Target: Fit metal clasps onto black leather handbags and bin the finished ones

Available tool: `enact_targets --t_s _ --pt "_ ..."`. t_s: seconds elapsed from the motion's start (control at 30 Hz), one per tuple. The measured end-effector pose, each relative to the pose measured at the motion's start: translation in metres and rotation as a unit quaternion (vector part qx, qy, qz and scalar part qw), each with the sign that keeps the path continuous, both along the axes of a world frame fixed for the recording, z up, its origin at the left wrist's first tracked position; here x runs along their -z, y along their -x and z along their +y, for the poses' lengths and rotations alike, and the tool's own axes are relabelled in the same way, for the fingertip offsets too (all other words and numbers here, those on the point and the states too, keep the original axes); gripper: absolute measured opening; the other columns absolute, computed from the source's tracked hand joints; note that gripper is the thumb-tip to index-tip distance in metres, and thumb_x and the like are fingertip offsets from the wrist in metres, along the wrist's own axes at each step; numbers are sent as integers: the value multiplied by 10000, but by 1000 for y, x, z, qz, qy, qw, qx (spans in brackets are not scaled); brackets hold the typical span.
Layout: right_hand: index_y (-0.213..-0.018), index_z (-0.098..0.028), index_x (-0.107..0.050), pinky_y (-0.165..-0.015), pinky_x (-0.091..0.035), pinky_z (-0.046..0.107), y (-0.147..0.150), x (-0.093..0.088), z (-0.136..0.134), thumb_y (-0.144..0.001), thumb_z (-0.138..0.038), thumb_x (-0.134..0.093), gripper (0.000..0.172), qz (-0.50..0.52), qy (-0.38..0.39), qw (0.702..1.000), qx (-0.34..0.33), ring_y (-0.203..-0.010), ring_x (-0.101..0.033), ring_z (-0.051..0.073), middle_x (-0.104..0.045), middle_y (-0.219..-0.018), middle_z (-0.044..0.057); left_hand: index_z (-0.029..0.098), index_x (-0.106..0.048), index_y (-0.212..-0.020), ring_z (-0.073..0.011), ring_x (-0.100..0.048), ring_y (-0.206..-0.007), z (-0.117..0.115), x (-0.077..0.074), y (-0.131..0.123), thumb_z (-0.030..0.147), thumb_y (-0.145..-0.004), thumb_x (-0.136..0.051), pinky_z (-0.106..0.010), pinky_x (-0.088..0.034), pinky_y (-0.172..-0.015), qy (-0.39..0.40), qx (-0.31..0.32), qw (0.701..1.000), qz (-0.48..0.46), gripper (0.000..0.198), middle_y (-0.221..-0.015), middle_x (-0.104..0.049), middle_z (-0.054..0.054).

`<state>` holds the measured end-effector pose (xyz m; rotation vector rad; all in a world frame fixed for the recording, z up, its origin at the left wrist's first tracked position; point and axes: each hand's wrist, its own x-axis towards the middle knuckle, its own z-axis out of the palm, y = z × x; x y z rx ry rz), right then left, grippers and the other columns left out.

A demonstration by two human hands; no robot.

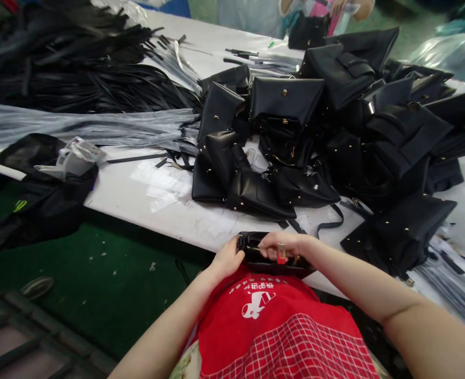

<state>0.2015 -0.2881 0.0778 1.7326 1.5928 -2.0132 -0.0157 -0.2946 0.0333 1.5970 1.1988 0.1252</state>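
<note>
A black handbag point(291, 269) is held open against my red apron at the table's front edge. My left hand point(228, 257) is closed on its left end, thumb and fingers gripping the rim. Over the opening, my right hand point(282, 245) has curled fingers, their tips beside a gold-coloured zipper point(252, 248). A small metal piece with a red end point(281, 255) shows at the right hand's fingers; its kind is unclear. What the right fingertips pinch is hidden. Just beyond lie more black handbags point(258, 192) with gold-coloured studs.
Black handbags point(398, 131) are heaped at right on the white table point(138, 210). Black straps point(98, 87) and wrapped strips point(98, 126) lie at left, near a black bag point(43, 200) hanging over the edge. Across the table, another person's hands point(339, 6) are near a bag.
</note>
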Motion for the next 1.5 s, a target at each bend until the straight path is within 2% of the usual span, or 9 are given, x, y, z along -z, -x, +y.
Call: enact_targets --t_s 0.13,0.27,0.5,0.7,0.87,0.97,1.1,1.37,1.5 --pt "-768 -153 -605 -628 -424 288 47 22 -15 -751 -206 -590 58 -109 -153 982 9 -651 -527 170 -597 -693 41 122 -520 -1211 -252 -622 -1048 7 0 5 119 -755 -453 -363 -457 -947 -9 -2 1000 -16 461 -1116 -667 -133" --pt "-920 -165 -627 -657 -419 271 61 38 -18 -784 -215 -586 151 -64 -267 961 41 -680 -515 149 -603 -782 29 94 -484 -1253 -263 -614 -1076 7 3 10 127 -753 -456 -369 -450 -965 -28 -29 999 9 501 -1146 -649 -165" --pt "-785 -174 -595 -633 -447 255 50 57 -17 -777 -385 -636 215 11 -264 958 107 -678 -526 137 -574 -782 20 75 -433 -1305 -280 -588 -1130 -1 7 9 175 -818 -436 -400 -445 -989 -50 -71 996 8 496 -1221 -607 -186" --pt "-823 -203 -509 -479 -407 241 48 57 -20 -892 -561 -366 391 4 -193 962 194 -463 -482 115 -586 -649 -1 108 -446 -1296 -263 -603 -1101 -3 9 6 183 -845 -420 -381 -464 -964 -46 -136 990 11 458 -1179 -632 -155" --pt "-806 -204 -598 -662 -443 280 47 41 -16 -902 -428 -444 289 -58 -238 960 133 -653 -576 165 -621 -687 30 116 -441 -1305 -251 -580 -1142 -4 11 7 170 -843 -428 -367 -442 -993 -47 -131 990 9 465 -1213 -618 -148" --pt "-868 -193 -658 -751 -427 297 56 26 -12 -898 -336 -481 230 -209 -298 931 -29 -838 -597 201 -669 -895 81 106 -447 -1303 -260 -579 -1142 -5 9 7 154 -835 -419 -377 -439 -993 -50 -116 992 22 471 -1218 -612 -163" --pt "-831 -136 -686 -695 -419 322 76 13 -1 -895 -211 -459 247 -334 -303 868 -207 -841 -590 244 -672 -874 141 81 -469 -1285 -289 -606 -1088 -6 6 4 136 -819 -414 -410 -457 -959 -49 -103 993 30 473 -1173 -628 -192" --pt "-821 -80 -683 -699 -433 377 95 15 10 -870 -94 -437 251 -337 -306 850 -264 -925 -536 314 -649 -885 201 91 -517 -1232 -278 -621 -1067 -2 4 1 104 -801 -410 -387 -476 -944 -55 -89 994 10 444 -1148 -650 -171" --pt "-1043 -119 -611 -770 -448 328 84 10 1 -921 -173 -418 234 -333 -327 853 -234 -969 -527 247 -590 -1059 156 46 -464 -1278 -297 -602 -1100 1 7 2 112 -814 -398 -429 -456 -973 -65 -110 992 8 474 -1183 -622 -211"
